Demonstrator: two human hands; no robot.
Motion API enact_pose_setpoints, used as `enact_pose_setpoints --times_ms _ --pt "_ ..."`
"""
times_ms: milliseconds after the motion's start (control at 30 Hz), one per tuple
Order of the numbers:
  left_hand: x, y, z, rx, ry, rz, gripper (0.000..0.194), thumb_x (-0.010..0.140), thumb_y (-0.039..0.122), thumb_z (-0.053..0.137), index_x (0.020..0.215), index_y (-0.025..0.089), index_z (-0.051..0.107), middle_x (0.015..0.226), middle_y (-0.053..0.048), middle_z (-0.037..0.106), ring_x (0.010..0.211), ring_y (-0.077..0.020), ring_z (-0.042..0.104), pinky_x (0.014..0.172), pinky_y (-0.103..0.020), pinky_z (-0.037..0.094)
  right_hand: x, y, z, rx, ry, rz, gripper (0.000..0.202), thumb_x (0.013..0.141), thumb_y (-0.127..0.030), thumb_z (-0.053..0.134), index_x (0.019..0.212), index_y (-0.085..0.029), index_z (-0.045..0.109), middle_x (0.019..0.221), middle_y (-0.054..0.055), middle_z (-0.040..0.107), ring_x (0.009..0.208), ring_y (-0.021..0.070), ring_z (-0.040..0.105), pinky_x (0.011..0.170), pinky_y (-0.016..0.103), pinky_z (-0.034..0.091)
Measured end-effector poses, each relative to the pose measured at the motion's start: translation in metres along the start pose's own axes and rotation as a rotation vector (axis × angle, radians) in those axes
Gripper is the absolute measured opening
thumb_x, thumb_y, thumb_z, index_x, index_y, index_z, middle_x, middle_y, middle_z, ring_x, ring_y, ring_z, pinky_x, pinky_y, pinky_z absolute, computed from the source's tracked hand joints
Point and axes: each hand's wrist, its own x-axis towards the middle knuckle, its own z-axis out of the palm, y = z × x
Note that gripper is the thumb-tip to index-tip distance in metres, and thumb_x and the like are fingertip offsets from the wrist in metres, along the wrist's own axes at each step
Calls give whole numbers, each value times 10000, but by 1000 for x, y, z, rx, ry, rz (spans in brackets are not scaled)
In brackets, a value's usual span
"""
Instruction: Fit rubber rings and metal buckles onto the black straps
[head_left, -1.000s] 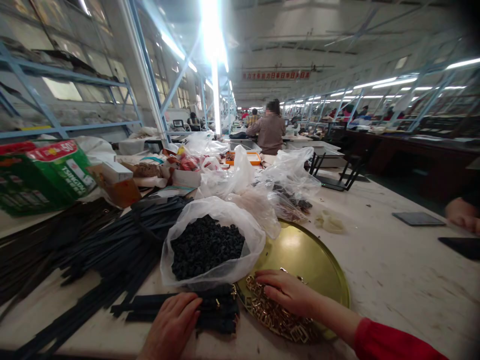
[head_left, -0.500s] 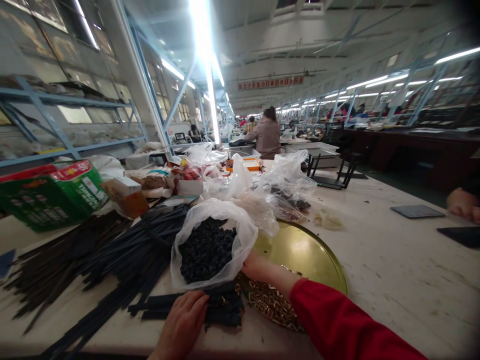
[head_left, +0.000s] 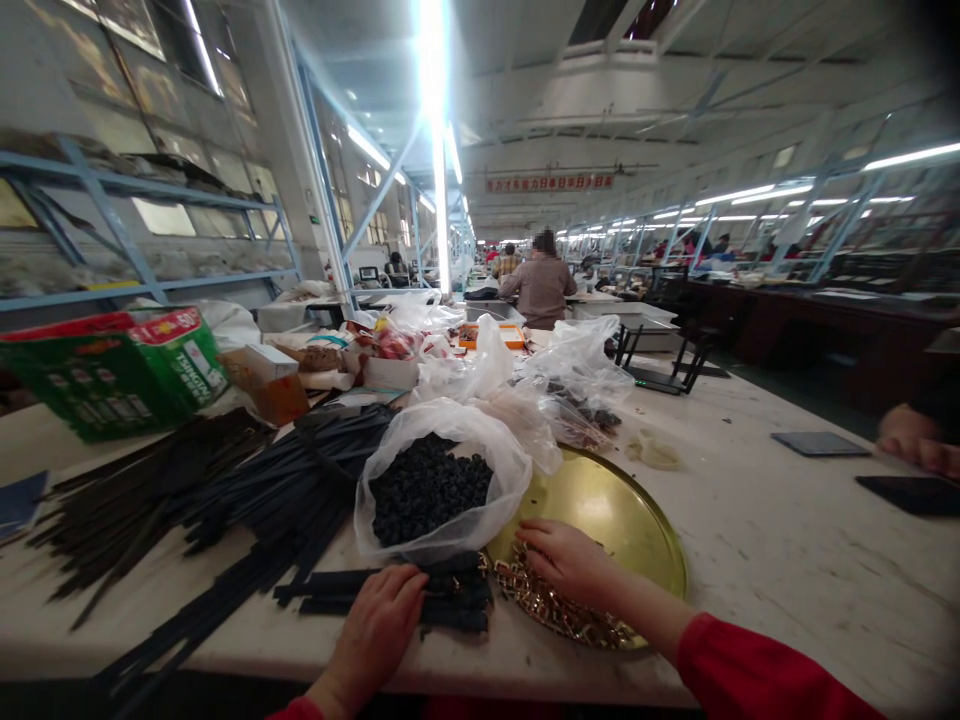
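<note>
My left hand (head_left: 379,620) lies over several short black straps (head_left: 457,612) at the table's front, fingers together and curled down on them. Small gold-coloured metal pieces show among the strap ends. My right hand (head_left: 562,562) is over the heap of gold-coloured metal pieces (head_left: 592,628) in a round brass-coloured tray (head_left: 630,510). Its fingers are bent together and point left; what is between the fingertips is too small to make out. Between and beyond my hands, an opened white plastic bag (head_left: 517,470) holds many small black pieces (head_left: 431,490).
Long black strips (head_left: 300,480) and dark brown strips (head_left: 142,490) spread over the left side. Behind them stands a green carton (head_left: 112,385). Clear plastic bags (head_left: 577,370) lie beyond the tray. At right, another person's hand (head_left: 915,440) rests near dark flat pieces (head_left: 821,443).
My right hand has moved from beside the plastic bag back toward me and right, onto the metal pieces. My left hand stays on the straps. The camera view has shifted slightly.
</note>
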Motion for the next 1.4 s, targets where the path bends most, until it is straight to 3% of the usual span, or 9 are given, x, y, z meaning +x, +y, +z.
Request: enact_pose_setpoints --times_ms 167,333,567,767,933,1167,1267,1400 --pt "-1 -2 2 -10 9 -15 245 874 192 402 988 192 619 962 -58 641 882 -210 591 773 -358 480 -30 41 -14 -40 -46 152 530 841 -452 436 1251 -124 508 1285 189 517 1165 290 489 968 431 381" --pt "-3 -3 4 -46 -20 -27 229 869 197 428 999 197 617 982 -56 636 905 -209 584 792 -355 471 -75 52 -9 -21 -152 124 895 619 -545 662 1360 -151 354 1416 173 352 1297 317 307 1068 471 226" --pt "-1 -3 6 -48 -18 -36 233 872 200 423 991 195 623 973 -56 636 897 -205 586 789 -352 471 -54 38 15 1 -197 155 978 597 -607 644 1379 -127 303 1444 186 286 1325 316 241 1084 498 141" --pt "-1 -3 5 -56 -26 -51 227 872 193 426 989 193 621 969 -59 637 897 -210 580 796 -351 459 -36 18 28 4 -145 154 876 657 -565 617 1366 -138 332 1443 165 299 1318 302 257 1083 478 160" --pt "-3 1 1 -83 -55 -89 223 863 180 441 1006 202 610 988 -52 635 927 -215 570 825 -369 440 -21 -4 26 -86 -114 125 766 739 -528 548 1361 -133 340 1426 164 334 1300 285 297 1078 468 179" --pt "-3 6 -11 -87 -156 -244 321 826 286 515 1115 151 553 1124 -118 581 1053 -269 517 931 -436 379 13 -41 24 -186 -165 -1 516 785 -440 525 1249 -217 500 1286 113 528 1188 299 446 1023 497 261" --pt "-7 0 -18 -110 -203 -202 481 745 407 618 1150 161 530 1134 -105 578 1042 -271 522 926 -415 397 3 -43 27 -244 -136 3 500 808 -424 498 1232 -160 519 1277 147 534 1179 319 455 1008 515 271" --pt "-13 -11 -33 -141 -323 -73 601 694 442 672 1212 211 474 1165 -64 566 1041 -236 530 920 -351 415 -27 -42 45 -379 16 -114 493 844 -439 451 1268 -189 473 1317 91 510 1208 269 441 1022 438 273"
